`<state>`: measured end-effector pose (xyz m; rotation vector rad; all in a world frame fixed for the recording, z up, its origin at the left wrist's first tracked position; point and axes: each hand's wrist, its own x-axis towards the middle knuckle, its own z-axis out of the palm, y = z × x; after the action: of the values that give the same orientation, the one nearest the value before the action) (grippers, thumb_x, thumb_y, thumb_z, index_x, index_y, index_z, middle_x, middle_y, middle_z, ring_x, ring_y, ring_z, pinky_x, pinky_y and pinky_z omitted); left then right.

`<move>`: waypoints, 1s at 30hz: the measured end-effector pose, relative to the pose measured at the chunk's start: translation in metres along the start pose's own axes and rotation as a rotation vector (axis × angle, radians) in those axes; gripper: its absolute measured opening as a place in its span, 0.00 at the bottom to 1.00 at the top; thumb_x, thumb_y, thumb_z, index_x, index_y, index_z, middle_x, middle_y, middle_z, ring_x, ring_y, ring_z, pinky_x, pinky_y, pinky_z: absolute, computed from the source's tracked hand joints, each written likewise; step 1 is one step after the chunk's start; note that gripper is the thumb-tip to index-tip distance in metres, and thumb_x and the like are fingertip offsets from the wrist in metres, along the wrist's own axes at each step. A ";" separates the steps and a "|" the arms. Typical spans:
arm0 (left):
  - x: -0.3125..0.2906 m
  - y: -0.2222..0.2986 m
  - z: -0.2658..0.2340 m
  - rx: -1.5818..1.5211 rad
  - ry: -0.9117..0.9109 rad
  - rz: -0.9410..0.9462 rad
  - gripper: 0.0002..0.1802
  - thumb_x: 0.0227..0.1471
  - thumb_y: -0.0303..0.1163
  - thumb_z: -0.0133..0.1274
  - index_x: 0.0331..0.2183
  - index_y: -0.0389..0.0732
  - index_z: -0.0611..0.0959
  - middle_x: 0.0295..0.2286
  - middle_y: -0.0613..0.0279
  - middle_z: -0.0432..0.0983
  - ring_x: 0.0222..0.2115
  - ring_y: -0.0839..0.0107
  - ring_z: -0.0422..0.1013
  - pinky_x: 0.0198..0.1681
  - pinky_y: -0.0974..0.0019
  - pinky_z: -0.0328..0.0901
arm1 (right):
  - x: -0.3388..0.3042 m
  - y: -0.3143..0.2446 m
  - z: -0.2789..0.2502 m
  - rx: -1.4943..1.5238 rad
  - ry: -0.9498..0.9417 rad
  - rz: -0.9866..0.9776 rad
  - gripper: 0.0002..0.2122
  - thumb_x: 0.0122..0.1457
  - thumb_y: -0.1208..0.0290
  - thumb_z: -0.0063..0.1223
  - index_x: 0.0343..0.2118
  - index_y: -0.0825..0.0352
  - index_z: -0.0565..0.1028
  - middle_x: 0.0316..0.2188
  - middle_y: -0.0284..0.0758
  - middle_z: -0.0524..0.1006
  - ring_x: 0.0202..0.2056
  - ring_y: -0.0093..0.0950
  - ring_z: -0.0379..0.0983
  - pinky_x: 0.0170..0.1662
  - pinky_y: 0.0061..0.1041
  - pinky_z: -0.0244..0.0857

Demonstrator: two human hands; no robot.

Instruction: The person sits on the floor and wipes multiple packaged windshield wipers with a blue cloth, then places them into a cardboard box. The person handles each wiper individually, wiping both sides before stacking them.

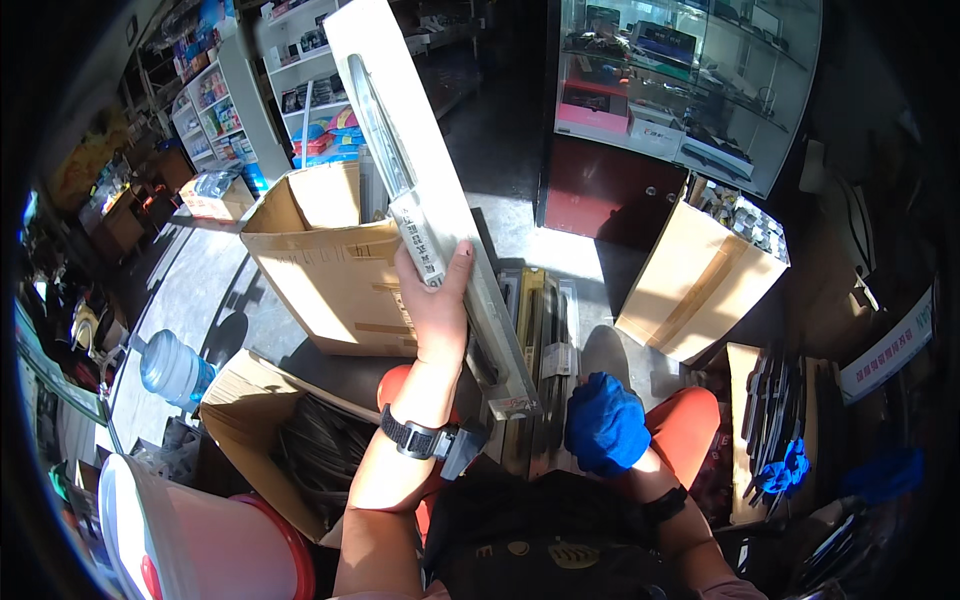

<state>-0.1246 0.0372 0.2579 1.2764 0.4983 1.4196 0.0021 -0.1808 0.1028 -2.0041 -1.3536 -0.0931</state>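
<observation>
My left hand (435,295) is wrapped round a long, narrow white package (425,130), held up at a slant. A dark wiper blade (372,120) shows along its front, with a printed label below it. My right hand (638,470) is bunched inside or behind a crumpled blue cloth (605,425), above my right knee; its fingers are hidden. Between my knees stand several more long, slim packages (545,350), upright or leaning, just beyond the lower end of the held one.
A tall open carton (330,300) stands ahead to the left, another holding dark strips (245,400) nearer. Ahead to the right is a filled carton (700,285) before a glass cabinet (690,80). A white bucket (200,530) and water jug (175,370) are at left.
</observation>
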 end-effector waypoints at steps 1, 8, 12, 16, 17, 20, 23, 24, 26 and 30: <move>-0.010 -0.004 0.012 -0.033 -0.027 -0.022 0.32 0.51 0.36 0.59 0.52 0.33 0.63 0.45 0.53 0.68 0.45 0.69 0.65 0.49 0.68 0.60 | 0.012 0.019 0.010 0.008 0.097 -0.040 0.09 0.49 0.65 0.56 0.25 0.65 0.72 0.27 0.39 0.75 0.27 0.34 0.75 0.29 0.31 0.68; -0.062 -0.005 0.043 -0.063 -0.164 -0.026 0.34 0.56 0.34 0.53 0.58 0.33 0.58 0.48 0.54 0.65 0.47 0.70 0.63 0.51 0.68 0.59 | 0.062 -0.071 -0.021 0.459 0.131 0.202 0.08 0.46 0.80 0.58 0.24 0.63 0.70 0.20 0.36 0.74 0.28 0.25 0.76 0.26 0.20 0.67; -0.068 0.012 0.047 0.024 -0.254 0.073 0.34 0.55 0.34 0.54 0.57 0.32 0.59 0.47 0.55 0.65 0.46 0.70 0.63 0.50 0.69 0.60 | 0.072 -0.048 -0.034 0.328 0.390 -0.531 0.05 0.41 0.78 0.61 0.20 0.63 0.75 0.21 0.35 0.76 0.26 0.30 0.75 0.25 0.24 0.67; -0.062 0.027 0.045 -0.092 -0.255 0.090 0.31 0.55 0.34 0.54 0.55 0.32 0.62 0.44 0.57 0.67 0.43 0.72 0.66 0.48 0.69 0.61 | 0.079 -0.066 -0.044 0.231 0.181 -0.121 0.04 0.38 0.77 0.59 0.21 0.63 0.77 0.22 0.35 0.76 0.26 0.33 0.75 0.26 0.27 0.68; -0.055 0.022 0.043 -0.026 -0.206 0.123 0.31 0.55 0.35 0.54 0.54 0.31 0.63 0.43 0.58 0.69 0.41 0.73 0.67 0.47 0.70 0.62 | 0.078 -0.068 -0.044 0.157 0.148 -0.145 0.05 0.39 0.76 0.59 0.22 0.63 0.77 0.22 0.35 0.76 0.26 0.33 0.75 0.26 0.27 0.68; -0.033 0.028 0.037 -0.057 -0.258 0.087 0.31 0.55 0.37 0.55 0.54 0.31 0.64 0.42 0.57 0.70 0.41 0.74 0.67 0.46 0.70 0.62 | 0.073 -0.062 -0.054 -0.143 0.115 -0.451 0.05 0.41 0.76 0.58 0.25 0.63 0.78 0.24 0.36 0.76 0.26 0.34 0.75 0.26 0.27 0.68; -0.039 0.040 0.047 -0.088 -0.361 0.054 0.32 0.54 0.37 0.56 0.54 0.31 0.64 0.43 0.56 0.71 0.42 0.73 0.67 0.47 0.70 0.62 | 0.059 -0.022 -0.052 -0.111 0.013 -0.470 0.07 0.45 0.74 0.56 0.29 0.63 0.78 0.25 0.38 0.76 0.27 0.34 0.75 0.26 0.27 0.68; -0.042 0.043 0.040 -0.037 -0.394 0.051 0.32 0.54 0.36 0.56 0.54 0.31 0.64 0.43 0.56 0.70 0.42 0.73 0.67 0.47 0.70 0.62 | 0.066 -0.047 -0.058 -0.166 0.043 -0.353 0.07 0.46 0.73 0.56 0.30 0.63 0.77 0.26 0.38 0.76 0.27 0.35 0.75 0.26 0.27 0.68; -0.054 0.018 0.034 0.091 -0.391 0.153 0.38 0.54 0.35 0.55 0.59 0.30 0.57 0.46 0.52 0.69 0.45 0.69 0.68 0.48 0.69 0.63 | 0.068 -0.105 -0.077 -0.273 0.096 -0.110 0.08 0.48 0.73 0.56 0.33 0.64 0.77 0.27 0.39 0.76 0.28 0.36 0.75 0.27 0.27 0.69; -0.080 0.011 0.044 -0.161 -0.469 -0.188 0.40 0.54 0.34 0.55 0.60 0.29 0.54 0.50 0.48 0.67 0.49 0.64 0.66 0.52 0.65 0.61 | 0.063 -0.108 -0.078 0.083 0.292 0.198 0.07 0.52 0.70 0.55 0.32 0.66 0.76 0.29 0.40 0.77 0.30 0.36 0.77 0.29 0.27 0.70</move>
<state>-0.1057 -0.0521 0.2486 1.3384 0.1749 0.9419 -0.0360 -0.1549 0.2427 -1.9550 -0.9579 -0.2257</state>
